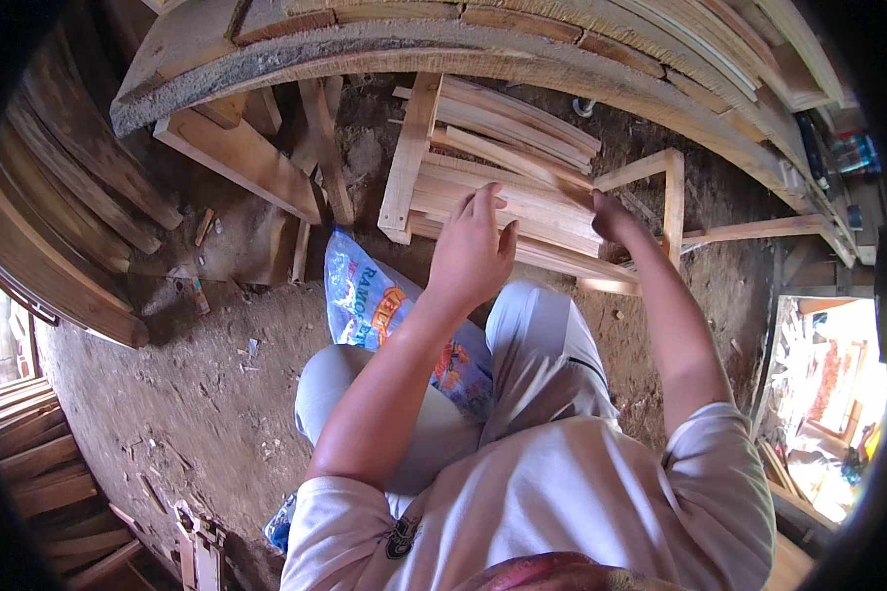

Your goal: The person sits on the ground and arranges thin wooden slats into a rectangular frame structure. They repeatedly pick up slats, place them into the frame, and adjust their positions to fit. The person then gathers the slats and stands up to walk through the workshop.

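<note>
Low in front of me, a stack of pale wooden slats (537,205) lies beside an upright wooden piece (413,148). My right hand (613,219) is closed round the right end of one narrow wooden slat (522,163), which slants across the top of the stack. Over the stack's left part hovers my left hand (473,241), its fingers loosely bent and apart, with nothing in it. More thin slats (512,116) lie just behind. A printed clear plastic sack (360,286) rests between my knees, partly covered by my left forearm.
A long wooden bench (365,54) stretches across the far side, with a braced leg (237,163) at left. An open wooden frame (674,202) stands right of the stack. Curved planks (59,246) lean at far left. Wood scraps (199,295) litter the dirt floor (217,414).
</note>
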